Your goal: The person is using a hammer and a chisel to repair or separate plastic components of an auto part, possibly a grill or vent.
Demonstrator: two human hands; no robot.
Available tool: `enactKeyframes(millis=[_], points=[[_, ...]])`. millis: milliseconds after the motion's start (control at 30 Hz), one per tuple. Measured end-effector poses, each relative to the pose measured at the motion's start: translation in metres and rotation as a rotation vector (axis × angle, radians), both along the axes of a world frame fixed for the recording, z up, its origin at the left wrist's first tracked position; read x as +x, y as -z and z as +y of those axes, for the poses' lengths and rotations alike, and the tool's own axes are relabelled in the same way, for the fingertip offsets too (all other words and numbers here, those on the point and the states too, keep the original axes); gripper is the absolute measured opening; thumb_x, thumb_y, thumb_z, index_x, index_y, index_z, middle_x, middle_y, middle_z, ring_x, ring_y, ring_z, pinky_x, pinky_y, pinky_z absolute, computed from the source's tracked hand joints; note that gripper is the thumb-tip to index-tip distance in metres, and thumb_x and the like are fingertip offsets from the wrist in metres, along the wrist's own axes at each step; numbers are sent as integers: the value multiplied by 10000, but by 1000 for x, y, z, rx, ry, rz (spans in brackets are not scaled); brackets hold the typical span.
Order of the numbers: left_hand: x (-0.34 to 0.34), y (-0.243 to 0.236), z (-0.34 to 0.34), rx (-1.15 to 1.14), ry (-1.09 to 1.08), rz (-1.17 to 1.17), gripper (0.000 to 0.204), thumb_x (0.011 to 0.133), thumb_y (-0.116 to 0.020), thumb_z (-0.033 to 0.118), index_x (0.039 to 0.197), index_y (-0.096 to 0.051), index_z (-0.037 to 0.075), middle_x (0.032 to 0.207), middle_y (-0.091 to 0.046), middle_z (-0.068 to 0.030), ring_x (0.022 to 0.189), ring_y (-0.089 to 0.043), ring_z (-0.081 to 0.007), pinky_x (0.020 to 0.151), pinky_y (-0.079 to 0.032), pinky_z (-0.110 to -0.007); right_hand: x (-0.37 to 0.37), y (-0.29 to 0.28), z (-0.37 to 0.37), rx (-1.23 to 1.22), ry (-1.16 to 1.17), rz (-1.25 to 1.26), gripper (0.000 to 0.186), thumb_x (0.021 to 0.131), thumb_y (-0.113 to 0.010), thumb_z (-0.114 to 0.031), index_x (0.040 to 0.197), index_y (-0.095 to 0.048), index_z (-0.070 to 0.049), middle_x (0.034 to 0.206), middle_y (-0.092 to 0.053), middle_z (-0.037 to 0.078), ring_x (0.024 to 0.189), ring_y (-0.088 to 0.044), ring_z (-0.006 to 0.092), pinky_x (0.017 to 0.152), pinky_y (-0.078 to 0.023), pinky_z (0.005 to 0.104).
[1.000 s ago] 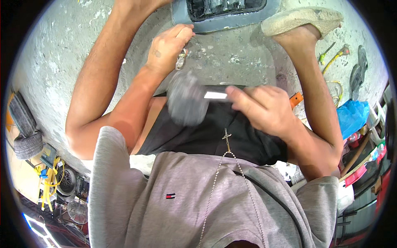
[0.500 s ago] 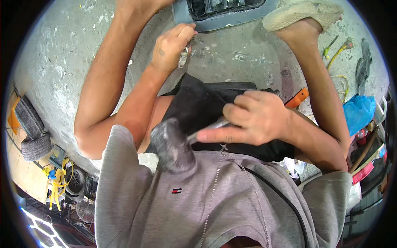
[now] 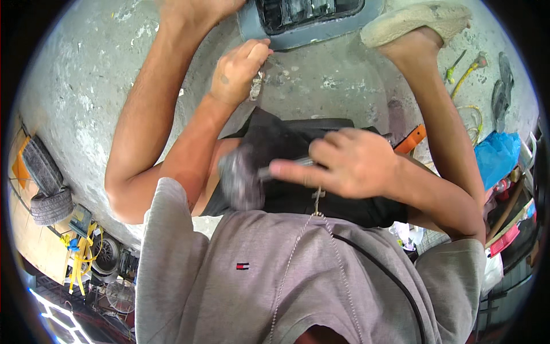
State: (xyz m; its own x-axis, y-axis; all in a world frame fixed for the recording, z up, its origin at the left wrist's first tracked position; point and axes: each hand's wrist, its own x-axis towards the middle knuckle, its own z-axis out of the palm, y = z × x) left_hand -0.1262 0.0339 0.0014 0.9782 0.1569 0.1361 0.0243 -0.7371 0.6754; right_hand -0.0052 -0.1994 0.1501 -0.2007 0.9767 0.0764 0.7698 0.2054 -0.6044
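My right hand (image 3: 355, 163) is wrapped round the handle of a hammer (image 3: 242, 179), its thumb stretched along the shaft. The bulky dark grey head, smeared by motion, hangs over my black shorts, in front of my chest. Farther out, my left hand (image 3: 239, 71) is closed low over the floor, beside the near left edge of a grey frame-like part (image 3: 321, 39). What its fingers hold, if anything, is hidden. The grey part has a dark opening with black pieces inside and is cut off by the top edge of the view.
My legs bend round both sides, with a beige sandal (image 3: 415, 26) right of the grey part. An orange-handled tool (image 3: 411, 139) lies by my right thigh. Farther right are a yellow cord (image 3: 465, 77) and a blue plastic bag (image 3: 497, 157). Tyres (image 3: 51, 206) stand at left.
The hammer head has moved up and away from my chest, with my right hand tilting slightly. My left hand has stayed by the grey part's edge.
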Motion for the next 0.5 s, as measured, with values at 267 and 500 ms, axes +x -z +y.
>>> enactKeyframes(millis=[267,500], points=[[5,6,4,42,43,-32,177,830,-638,-17,996,-589,22,1104,-708,-161,894,-721,-327,730,-587,-395,4,11,4,-34,1,-7,611,856,-590,-211,1459,-571,-303,710,-465,15,572,-572,165,509,-514,295],[-4,1,1,83,41,101,196,811,-657,-34,989,-584,0,1116,-707,-179,862,-738,-294,697,-589,-369,15,26,5,-190,27,-41,604,884,-574,-186,1462,-535,-356,794,-553,30,651,-657,202,515,-539,349]])
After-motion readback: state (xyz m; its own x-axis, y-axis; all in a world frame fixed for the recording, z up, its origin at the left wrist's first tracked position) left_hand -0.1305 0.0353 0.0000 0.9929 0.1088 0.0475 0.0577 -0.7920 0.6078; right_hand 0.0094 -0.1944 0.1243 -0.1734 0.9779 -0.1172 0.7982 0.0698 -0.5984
